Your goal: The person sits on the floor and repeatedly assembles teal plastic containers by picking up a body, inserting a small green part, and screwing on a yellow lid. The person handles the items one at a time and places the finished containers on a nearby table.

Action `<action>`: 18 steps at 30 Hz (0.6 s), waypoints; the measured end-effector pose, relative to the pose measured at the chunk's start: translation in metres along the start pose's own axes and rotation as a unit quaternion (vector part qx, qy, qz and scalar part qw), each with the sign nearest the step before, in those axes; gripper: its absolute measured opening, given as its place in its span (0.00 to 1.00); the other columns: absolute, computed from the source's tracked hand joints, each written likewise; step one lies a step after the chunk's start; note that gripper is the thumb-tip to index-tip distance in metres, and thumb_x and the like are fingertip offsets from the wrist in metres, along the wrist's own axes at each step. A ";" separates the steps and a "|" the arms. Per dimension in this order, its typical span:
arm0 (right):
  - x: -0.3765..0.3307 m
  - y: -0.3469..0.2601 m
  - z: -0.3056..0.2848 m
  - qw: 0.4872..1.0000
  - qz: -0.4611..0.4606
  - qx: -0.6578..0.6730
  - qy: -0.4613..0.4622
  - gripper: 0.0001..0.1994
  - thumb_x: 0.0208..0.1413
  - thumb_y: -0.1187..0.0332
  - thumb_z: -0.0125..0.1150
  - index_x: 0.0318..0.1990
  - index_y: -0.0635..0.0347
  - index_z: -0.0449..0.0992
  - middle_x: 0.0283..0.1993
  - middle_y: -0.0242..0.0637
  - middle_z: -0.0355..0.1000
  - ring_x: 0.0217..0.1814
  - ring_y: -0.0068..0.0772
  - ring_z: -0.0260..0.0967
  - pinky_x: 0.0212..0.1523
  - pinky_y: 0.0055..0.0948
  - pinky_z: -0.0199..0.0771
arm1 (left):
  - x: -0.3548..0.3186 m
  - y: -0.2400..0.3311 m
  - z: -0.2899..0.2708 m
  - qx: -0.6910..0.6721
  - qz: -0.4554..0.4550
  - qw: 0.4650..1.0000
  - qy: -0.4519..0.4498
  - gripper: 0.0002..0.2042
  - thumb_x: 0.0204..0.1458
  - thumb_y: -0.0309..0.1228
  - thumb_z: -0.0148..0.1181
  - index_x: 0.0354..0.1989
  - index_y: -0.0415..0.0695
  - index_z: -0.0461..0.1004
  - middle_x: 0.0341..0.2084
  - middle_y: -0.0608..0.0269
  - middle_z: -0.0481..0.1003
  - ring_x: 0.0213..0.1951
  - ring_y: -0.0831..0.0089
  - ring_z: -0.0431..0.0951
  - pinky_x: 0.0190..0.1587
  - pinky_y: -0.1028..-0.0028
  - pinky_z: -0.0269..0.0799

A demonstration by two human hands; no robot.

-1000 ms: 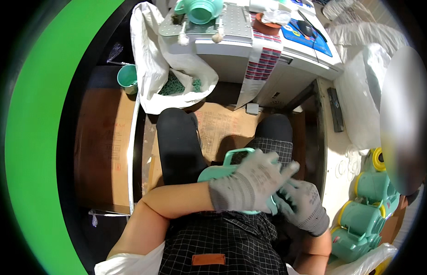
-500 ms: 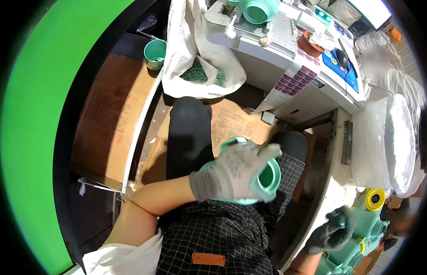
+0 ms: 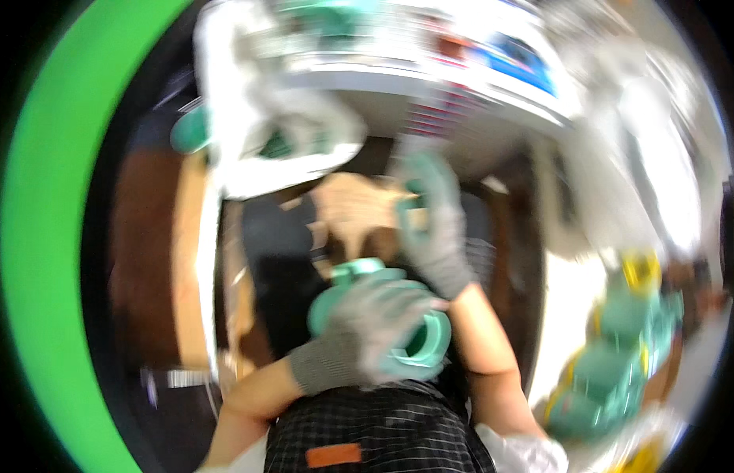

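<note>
A mint-green plastic jug-like container with a wide round neck and a raised handle rests on my lap, its neck tipped to the right. My left hand, in a grey knit glove, is closed over its body just beside the neck. My right hand, gloved too, is raised beyond the container, apart from it. In its fingers is a mint-green ring-shaped piece; motion blur hides its exact kind.
Several similar green containers with yellow parts stand at the right. A white sack with green bits inside hangs ahead on the left, beside a green cup. A white machine bench spans the front; clear plastic bags lie far right.
My right hand has come from the green containers at the right to above my lap, with the green piece. My left hand still holds the container. The whole view has shifted and blurred.
</note>
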State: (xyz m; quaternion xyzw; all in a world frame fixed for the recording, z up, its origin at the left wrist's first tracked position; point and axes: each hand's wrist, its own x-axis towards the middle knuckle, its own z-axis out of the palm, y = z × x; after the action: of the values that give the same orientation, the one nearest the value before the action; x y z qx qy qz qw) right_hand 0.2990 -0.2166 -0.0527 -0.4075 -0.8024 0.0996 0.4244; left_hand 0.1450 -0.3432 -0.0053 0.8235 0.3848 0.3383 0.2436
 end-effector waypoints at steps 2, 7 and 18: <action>-0.044 0.007 -0.024 1.000 0.019 -0.010 -0.022 0.23 0.53 0.73 0.64 0.59 0.62 0.74 0.62 0.53 0.70 0.63 0.59 0.69 0.62 0.47 0.73 | 0.006 0.003 -0.019 0.003 -0.025 0.999 -0.037 0.39 0.36 0.49 0.83 0.57 0.48 0.73 0.49 0.53 0.78 0.50 0.55 0.81 0.56 0.57 0.77; -0.146 0.036 -0.101 0.976 0.194 -0.072 0.069 0.13 0.57 0.68 0.68 0.48 0.61 0.81 0.52 0.47 0.77 0.52 0.48 0.77 0.53 0.40 0.78 | 0.031 -0.017 -0.038 -0.165 -0.063 0.979 -0.103 0.40 0.28 0.26 0.84 0.57 0.42 0.71 0.50 0.55 0.76 0.48 0.65 0.81 0.53 0.67 0.79; -0.182 0.198 -0.235 0.768 0.447 -0.425 0.171 0.14 0.63 0.59 0.58 0.47 0.60 0.80 0.50 0.52 0.77 0.46 0.57 0.78 0.51 0.46 0.76 | 0.065 -0.016 0.029 -0.070 0.030 0.985 -0.156 0.38 0.30 0.41 0.84 0.55 0.43 0.78 0.44 0.57 0.82 0.47 0.57 0.83 0.53 0.60 0.76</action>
State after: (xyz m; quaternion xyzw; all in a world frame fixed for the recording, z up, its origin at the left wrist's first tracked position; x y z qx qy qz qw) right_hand 0.6465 -0.2663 -0.1163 -0.8692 -0.4040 -0.1444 0.2456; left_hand 0.1902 -0.2861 -0.0104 0.8583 0.2922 0.2387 0.3479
